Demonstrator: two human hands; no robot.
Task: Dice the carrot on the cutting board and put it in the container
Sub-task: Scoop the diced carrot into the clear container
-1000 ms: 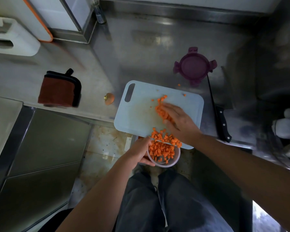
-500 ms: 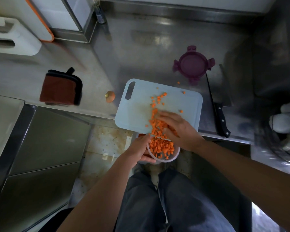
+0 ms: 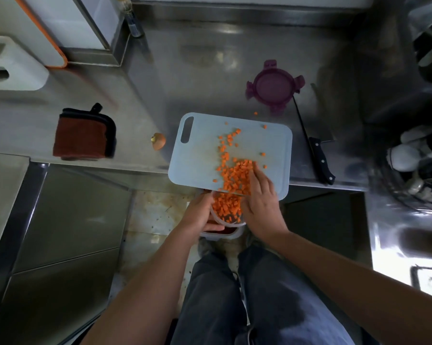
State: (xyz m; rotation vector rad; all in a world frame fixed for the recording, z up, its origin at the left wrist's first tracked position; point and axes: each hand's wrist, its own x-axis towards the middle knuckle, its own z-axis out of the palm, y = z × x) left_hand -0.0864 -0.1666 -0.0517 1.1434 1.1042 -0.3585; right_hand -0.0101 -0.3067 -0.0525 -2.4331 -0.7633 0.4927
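My left hand point(image 3: 200, 215) grips the clear round plastic container point(image 3: 228, 221), fingers curled round its left wall. I hold it just below the near edge of the pale blue plastic cutting board point(image 3: 202, 150). The board overhangs the edge of the stainless steel counter point(image 3: 197, 70).

My right hand point(image 3: 261, 197) is flat and ungripped. Its fingers lie extended on the board, touching the right side of the pile of orange diced carrot point(image 3: 235, 175).

The pile reaches the board's near edge. More dice lie in the container, and loose dice are scattered toward the far edge.

On the counter:
- A purple round lid point(image 3: 273, 87), beyond the board.
- A black-handled knife point(image 3: 322, 163), right of the board.
- A carrot stub point(image 3: 158, 141) and a folded brown cloth point(image 3: 83, 138), left of the board.
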